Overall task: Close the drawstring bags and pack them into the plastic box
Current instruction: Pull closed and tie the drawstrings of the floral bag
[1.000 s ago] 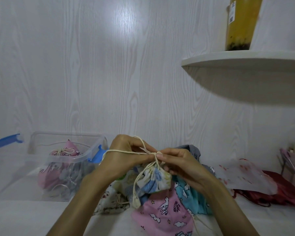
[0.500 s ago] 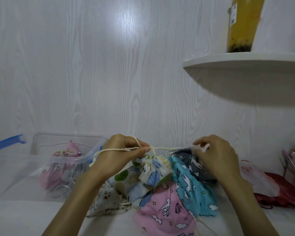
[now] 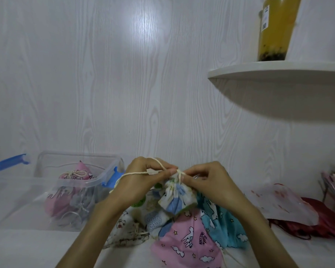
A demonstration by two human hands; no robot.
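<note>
Left hand [image 3: 141, 182], right hand [image 3: 207, 180] pinch cord [image 3: 135, 173] at gathered neck; bag [image 3: 177, 198] hangs below, probably cinched.

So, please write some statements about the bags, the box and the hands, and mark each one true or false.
1. Both hands are at the gathered neck of the white-and-blue bag. True: the left hand and the right hand pinch the cord there.
2. The box holds no bags. False: a pink bag lies inside it.
3. The box stands to the left of the hands. True.
4. A pink unicorn bag lies on the pile below the hands. True.
5. The yellow cup stands inside the box. False: it stands on the shelf at the upper right.
</note>
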